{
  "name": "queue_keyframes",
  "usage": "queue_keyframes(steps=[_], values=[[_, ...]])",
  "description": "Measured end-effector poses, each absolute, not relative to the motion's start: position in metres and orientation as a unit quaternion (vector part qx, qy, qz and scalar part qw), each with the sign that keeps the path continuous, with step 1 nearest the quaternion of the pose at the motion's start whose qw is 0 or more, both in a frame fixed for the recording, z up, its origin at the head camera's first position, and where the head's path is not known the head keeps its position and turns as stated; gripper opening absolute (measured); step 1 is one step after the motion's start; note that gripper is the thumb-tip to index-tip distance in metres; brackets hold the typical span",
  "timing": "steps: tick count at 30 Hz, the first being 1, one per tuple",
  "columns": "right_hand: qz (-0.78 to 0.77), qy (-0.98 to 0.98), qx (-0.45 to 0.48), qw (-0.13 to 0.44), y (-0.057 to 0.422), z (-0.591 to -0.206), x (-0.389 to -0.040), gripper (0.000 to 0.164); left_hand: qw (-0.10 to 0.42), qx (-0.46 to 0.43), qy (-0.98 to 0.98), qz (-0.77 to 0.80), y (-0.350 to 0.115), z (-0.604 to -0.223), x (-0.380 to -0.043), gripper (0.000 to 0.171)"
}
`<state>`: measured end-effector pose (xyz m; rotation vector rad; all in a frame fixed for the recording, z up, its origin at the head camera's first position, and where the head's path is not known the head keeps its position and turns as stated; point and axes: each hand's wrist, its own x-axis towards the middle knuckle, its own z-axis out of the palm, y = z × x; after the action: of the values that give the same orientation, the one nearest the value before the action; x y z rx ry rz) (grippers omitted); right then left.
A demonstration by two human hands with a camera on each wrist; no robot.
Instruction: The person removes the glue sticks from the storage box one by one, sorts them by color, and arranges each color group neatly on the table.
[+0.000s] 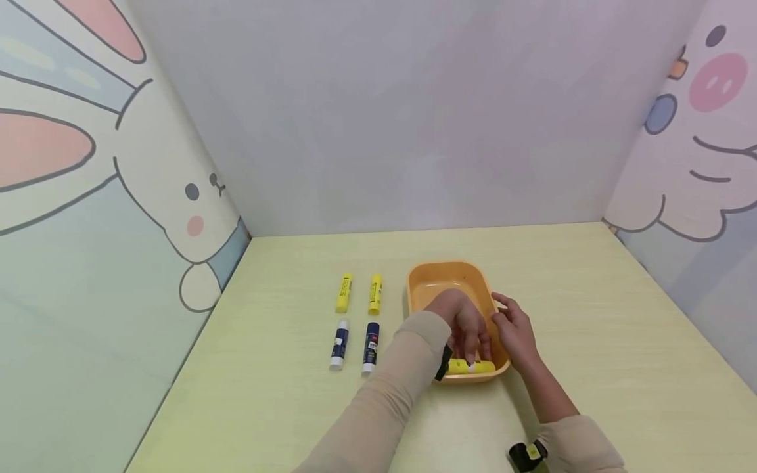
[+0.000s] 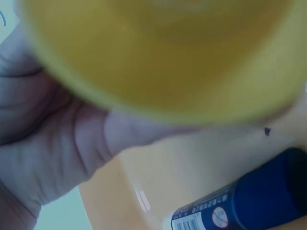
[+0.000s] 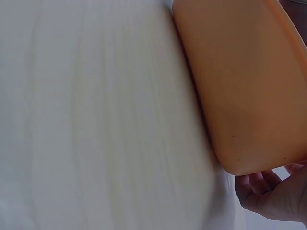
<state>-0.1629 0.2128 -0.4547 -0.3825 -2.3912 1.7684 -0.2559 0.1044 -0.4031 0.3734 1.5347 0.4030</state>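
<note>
My left hand reaches down into an orange plastic basket and holds a yellow glue stick near the basket's front wall. In the left wrist view the yellow glue stick's round end looms close and blurred, with the hand around it. Below it, a dark blue glue stick lies on the basket floor; in the head view I cannot make it out. The right hand grips the basket's right rim, and in the right wrist view its fingers touch the basket's outer wall.
Left of the basket, two yellow glue sticks lie behind two dark blue ones on the pale tabletop. A grey panel stands at the back, with cartoon-printed side walls.
</note>
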Motion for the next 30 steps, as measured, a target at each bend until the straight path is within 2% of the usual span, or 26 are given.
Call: queue_keyframes(steps=[11,17,23,30], values=[[0.598,-0.788,-0.131,0.065,0.212,-0.454,-0.161,0.044,0.679,0.129,0.694,0.200,0.108,-0.402,-0.250,0.036],[0.594,-0.792,-0.124,0.074,0.212,-0.454,-0.161,0.044,0.663,0.151,0.701,0.217,0.103,-0.396,-0.258,0.038],[0.589,-0.794,-0.127,0.081,0.211,-0.453,-0.161,0.046,0.639,0.229,0.705,0.207,0.094,-0.385,-0.265,0.040],[0.577,-0.802,-0.130,0.084,0.211,-0.452,-0.157,0.044,0.626,0.268,0.705,0.198,0.083,-0.378,-0.266,0.043]])
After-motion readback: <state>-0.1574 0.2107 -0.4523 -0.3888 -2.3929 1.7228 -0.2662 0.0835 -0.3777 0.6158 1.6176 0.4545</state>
